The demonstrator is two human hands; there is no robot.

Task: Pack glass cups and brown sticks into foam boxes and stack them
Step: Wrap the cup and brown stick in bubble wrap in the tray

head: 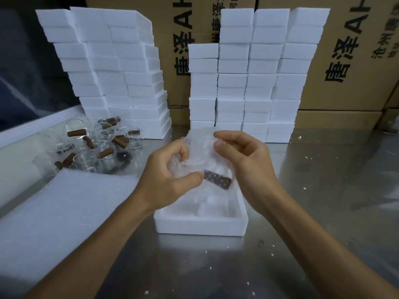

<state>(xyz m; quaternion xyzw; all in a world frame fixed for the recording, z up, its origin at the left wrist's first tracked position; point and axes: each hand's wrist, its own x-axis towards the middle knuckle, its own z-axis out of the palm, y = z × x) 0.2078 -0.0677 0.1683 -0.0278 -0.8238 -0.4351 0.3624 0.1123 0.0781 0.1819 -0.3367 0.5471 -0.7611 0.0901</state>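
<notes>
Right now, seen from the head camera, both hands are raised over an open foam box point(200, 225) that sits on the metal table point(313, 190). Left hand point(166, 180) has thumb and curled fingers pinching a wad of bubble wrap point(198, 152), and right hand point(241, 162) grips the same wad from the other side — fingers bent over its top edge. A brown stick point(218, 180) shows through the wrap, just beside the left thumb and above the box's hollow; whether a glass cup is inside the wrap cannot be told. At the left of the table lies a sheet of bubble wrap point(64, 212), and beyond it a cluster of glass cups point(86, 145) with loose brown sticks point(76, 133) among them. Behind stand two groups of stacked foam boxes — a left stack point(112, 72) and a right stack point(259, 72) — in front of cardboard cartons point(349, 61) with black printed characters
</notes>
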